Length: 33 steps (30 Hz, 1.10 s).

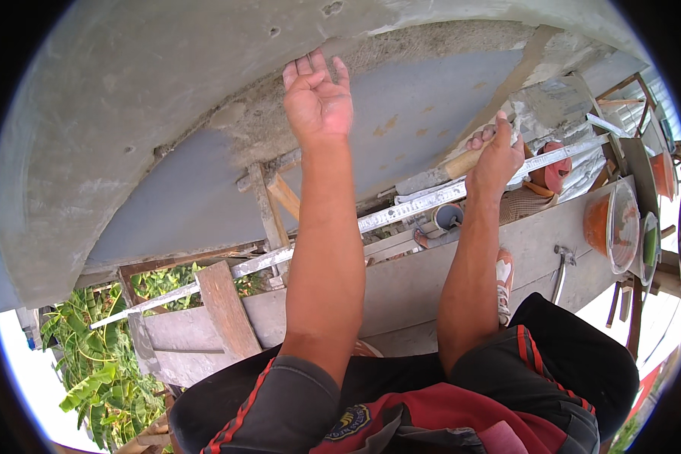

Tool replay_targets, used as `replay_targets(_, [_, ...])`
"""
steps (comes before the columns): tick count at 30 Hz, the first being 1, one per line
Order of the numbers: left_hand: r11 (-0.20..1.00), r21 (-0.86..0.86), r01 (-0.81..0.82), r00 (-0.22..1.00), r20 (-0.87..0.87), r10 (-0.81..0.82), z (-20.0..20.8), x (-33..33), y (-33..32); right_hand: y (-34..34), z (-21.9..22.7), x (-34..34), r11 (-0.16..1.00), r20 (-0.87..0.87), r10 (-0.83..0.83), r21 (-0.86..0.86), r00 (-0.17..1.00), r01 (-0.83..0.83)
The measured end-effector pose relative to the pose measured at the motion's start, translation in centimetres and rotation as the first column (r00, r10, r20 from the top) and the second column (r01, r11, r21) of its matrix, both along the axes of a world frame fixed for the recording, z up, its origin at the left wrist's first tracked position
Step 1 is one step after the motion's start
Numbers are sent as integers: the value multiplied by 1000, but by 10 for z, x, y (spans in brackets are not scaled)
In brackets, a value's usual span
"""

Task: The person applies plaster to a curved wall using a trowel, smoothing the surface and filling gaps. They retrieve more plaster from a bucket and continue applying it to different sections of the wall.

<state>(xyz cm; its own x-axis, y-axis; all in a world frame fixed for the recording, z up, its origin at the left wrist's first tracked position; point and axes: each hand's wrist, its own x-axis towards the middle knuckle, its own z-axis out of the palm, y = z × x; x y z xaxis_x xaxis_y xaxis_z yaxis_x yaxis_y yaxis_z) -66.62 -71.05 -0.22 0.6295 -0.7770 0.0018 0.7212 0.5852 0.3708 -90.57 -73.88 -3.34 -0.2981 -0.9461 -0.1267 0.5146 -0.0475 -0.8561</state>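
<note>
My left hand (319,102) is raised, palm toward me, with its fingers stretched up against the lower edge of a curved grey plastered surface (166,113). It holds nothing that I can see. To the right, my right hand (498,157) is closed around a tool with a pale wooden handle (463,163), the thumb pointing up. The tool's kind is hard to make out, as the fingers cover part of it. Just beyond that hand is a grey, mortar-smeared flat piece (552,110); whether it belongs to the tool I cannot tell. Between the hands stretches a smooth blue-grey panel (424,113).
A long, white-spattered straight bar (401,214) crosses below my hands. Scaffold planks (401,291) carry a hammer (562,272) and an orange tub (599,223) at the right. Another person in a red cap (558,168) is lower down, near a bucket (448,216). Leafy plants (91,371) grow lower left.
</note>
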Motion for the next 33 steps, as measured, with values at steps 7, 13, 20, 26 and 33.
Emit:
replay_targets(7, [999, -47, 20, 984, -174, -27, -4, 8, 0, -2, -2, -2, 1000, -14, 19, -13, 1000, -19])
replay_targets(13, [995, -99, 31, 972, -228, -53, -8, 11, 0, -3, -1, -2, 1000, 7, 18, -12, 1000, -18])
replay_targets(20, [999, -6, 52, 992, -119, -52, -3, 3, -3, -5, 0, -1, 1000, -3, 7, -24, 1000, -7])
replay_targets(26, [992, 16, 128, 992, -8, -128, 0, -6, -8, -3, -1, 1, 1000, -11, 17, -18, 1000, -17])
replay_targets(33, [977, 104, 185, 975, 107, -196, 8, -14, -10, 1, -6, 9, 1000, -19, 28, 0, 999, -28])
